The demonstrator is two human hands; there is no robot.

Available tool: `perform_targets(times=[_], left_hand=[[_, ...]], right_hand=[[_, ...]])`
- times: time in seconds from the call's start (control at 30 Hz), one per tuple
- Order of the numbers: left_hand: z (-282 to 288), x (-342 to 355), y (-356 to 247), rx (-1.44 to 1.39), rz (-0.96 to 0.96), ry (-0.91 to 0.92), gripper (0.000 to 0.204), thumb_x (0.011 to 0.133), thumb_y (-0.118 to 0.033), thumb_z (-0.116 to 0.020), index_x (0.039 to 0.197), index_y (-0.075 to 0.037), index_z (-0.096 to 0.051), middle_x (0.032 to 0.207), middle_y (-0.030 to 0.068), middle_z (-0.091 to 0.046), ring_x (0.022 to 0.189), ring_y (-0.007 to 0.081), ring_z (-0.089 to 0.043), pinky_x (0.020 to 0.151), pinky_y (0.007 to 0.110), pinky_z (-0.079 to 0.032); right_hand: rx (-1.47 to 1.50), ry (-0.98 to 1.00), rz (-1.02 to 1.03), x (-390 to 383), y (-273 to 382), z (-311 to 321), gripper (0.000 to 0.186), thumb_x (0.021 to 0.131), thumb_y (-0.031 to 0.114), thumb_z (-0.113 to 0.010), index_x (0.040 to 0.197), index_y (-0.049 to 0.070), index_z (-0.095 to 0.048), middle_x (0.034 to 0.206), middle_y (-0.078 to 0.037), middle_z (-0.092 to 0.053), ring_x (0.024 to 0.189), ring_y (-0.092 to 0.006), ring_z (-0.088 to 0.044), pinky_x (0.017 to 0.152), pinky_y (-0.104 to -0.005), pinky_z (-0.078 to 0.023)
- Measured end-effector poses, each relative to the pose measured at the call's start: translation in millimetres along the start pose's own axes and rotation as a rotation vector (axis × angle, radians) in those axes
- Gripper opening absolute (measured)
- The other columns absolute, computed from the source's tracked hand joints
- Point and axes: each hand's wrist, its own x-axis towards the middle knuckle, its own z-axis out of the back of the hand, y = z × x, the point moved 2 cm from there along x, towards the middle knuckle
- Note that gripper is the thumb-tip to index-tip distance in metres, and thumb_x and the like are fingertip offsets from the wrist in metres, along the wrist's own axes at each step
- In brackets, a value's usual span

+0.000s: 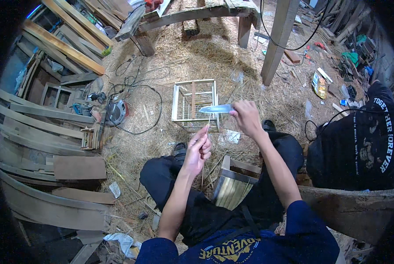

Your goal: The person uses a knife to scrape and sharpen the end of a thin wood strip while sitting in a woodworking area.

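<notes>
My left hand (198, 148) is closed around a thin pale stick (209, 121), held upright in front of me. My right hand (247, 118) grips a knife (215, 108) horizontally, its blade at the upper end of the stick. Just beyond both hands, a small wooden-framed cage (175, 102) with thin bars stands on the straw-strewn floor, partly hidden by the knife and stick. A wooden box (232, 191) sits between my legs, below my hands.
Planks and curved boards (51, 215) are stacked at left, beside a power tool (117, 113) with tangled cables. A rough bench (179, 18) stands ahead, a wooden post (276, 44) right of it. A black printed garment (333, 154) and scattered scraps lie at right.
</notes>
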Motion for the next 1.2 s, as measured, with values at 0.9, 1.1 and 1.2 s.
perform_targets(times=[0.9,1.1,1.2], left_hand=[[12.4,-3.4,3.1,-0.08,0.063,-0.043,0.043,0.103,-0.019,-0.051,0.146,-0.022,-0.047,0.074,-0.0063,-0.035,0.057,0.0019,-0.029,0.045,0.015,-0.022],[9.0,-2.9,-0.1,-0.132,0.08,-0.036,0.041,0.105,-0.018,-0.049,0.146,-0.019,-0.047,0.071,-0.0061,-0.034,0.056,0.002,-0.029,0.044,0.016,-0.022],[2.1,-11.6,3.9,-0.08,0.108,0.008,0.04,0.104,-0.018,-0.049,0.145,-0.018,-0.048,0.071,-0.0062,-0.033,0.055,0.0022,-0.028,0.043,0.017,-0.021]], right_hand=[[0.069,0.173,0.277,-15.7,58.7,-20.8,0.028,0.094,0.038,-0.056,0.095,0.01,-0.058,0.081,-0.007,-0.052,0.082,-0.0268,-0.055,0.076,-0.0394,-0.041],[-0.023,0.114,0.194,-9.4,43.5,-9.4,0.026,0.092,0.037,-0.059,0.095,0.011,-0.062,0.083,-0.007,-0.057,0.084,-0.0247,-0.057,0.076,-0.0375,-0.041],[-0.022,-0.097,-0.076,2.3,6.5,-1.2,0.013,0.09,0.019,-0.065,0.099,0.009,-0.067,0.09,-0.011,-0.067,0.09,-0.0289,-0.063,0.079,-0.0384,-0.044]])
